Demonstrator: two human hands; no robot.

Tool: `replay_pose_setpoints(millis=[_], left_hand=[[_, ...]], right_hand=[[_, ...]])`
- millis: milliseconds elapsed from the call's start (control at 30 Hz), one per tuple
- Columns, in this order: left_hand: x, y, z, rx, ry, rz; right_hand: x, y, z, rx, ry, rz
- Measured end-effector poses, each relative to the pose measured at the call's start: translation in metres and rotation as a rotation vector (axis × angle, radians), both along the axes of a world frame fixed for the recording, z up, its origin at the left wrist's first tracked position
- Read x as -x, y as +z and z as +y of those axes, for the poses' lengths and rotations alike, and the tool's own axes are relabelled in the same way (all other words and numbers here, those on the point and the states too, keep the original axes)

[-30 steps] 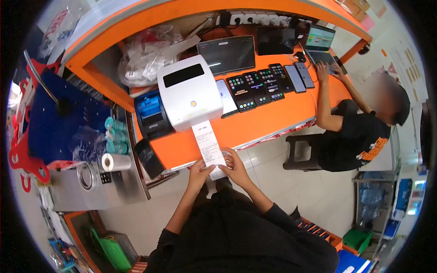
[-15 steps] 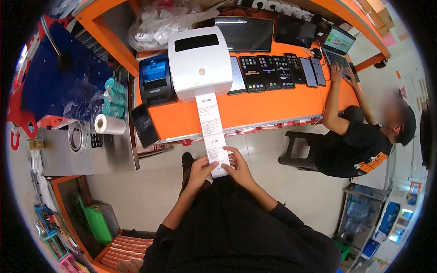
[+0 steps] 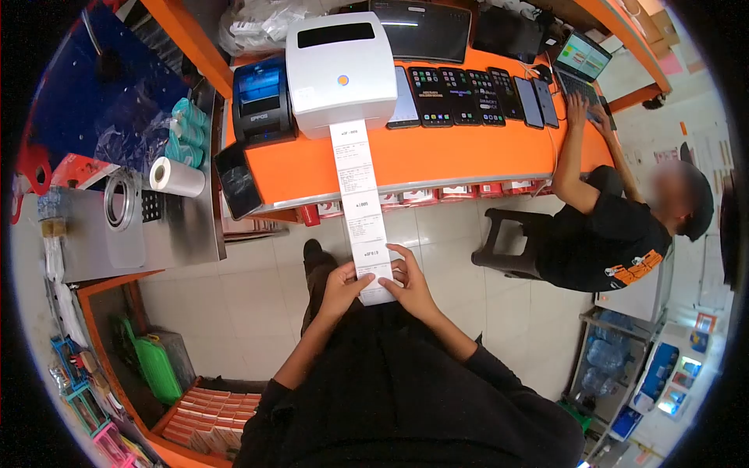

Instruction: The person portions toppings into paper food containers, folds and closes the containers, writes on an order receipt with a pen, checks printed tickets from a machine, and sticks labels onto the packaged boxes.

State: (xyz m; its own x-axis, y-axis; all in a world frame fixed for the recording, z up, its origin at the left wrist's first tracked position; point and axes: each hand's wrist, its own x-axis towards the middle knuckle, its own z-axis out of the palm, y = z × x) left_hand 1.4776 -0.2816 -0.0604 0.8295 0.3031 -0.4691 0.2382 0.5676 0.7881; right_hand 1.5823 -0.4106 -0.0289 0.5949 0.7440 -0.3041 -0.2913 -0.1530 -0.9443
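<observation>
A long strip of printed labels [image 3: 361, 207] runs out of the front of a white label printer [image 3: 341, 74] and hangs over the table edge toward me. My left hand [image 3: 342, 290] pinches the strip's lower end by its left edge, thumb on top. Opposite it, my right hand [image 3: 410, 287] grips the right edge, with the thumb on the paper and the index finger stretched along the side. Several printed labels show black text. The fingers beneath the strip are partly hidden.
On the orange table [image 3: 312, 175] stand a blue-black receipt printer [image 3: 264, 105], several phones [image 3: 460, 97] in a row and a monitor [image 3: 421, 33]. At right a person in a black cap [image 3: 624, 226] types on a laptop [image 3: 579, 66], beside a dark stool [image 3: 507, 242]. A metal counter [image 3: 183, 226] is at left.
The strip has come further out of the printer, and another label shows between my hands and the table. My view has tilted slightly, so the table sits higher. Both hands keep their grip.
</observation>
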Motion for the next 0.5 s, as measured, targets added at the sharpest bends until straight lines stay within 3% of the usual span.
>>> replay_pose_setpoints(millis=[233, 500], left_hand=[[0.015, -0.002, -0.017, -0.101, -0.068, -0.016], [0.037, -0.006, -0.023, -0.047, -0.215, 0.050]], right_hand=[[0.010, 0.003, -0.018, 0.087, 0.057, -0.004], [0.012, 0.000, -0.035, 0.160, 0.186, 0.126]])
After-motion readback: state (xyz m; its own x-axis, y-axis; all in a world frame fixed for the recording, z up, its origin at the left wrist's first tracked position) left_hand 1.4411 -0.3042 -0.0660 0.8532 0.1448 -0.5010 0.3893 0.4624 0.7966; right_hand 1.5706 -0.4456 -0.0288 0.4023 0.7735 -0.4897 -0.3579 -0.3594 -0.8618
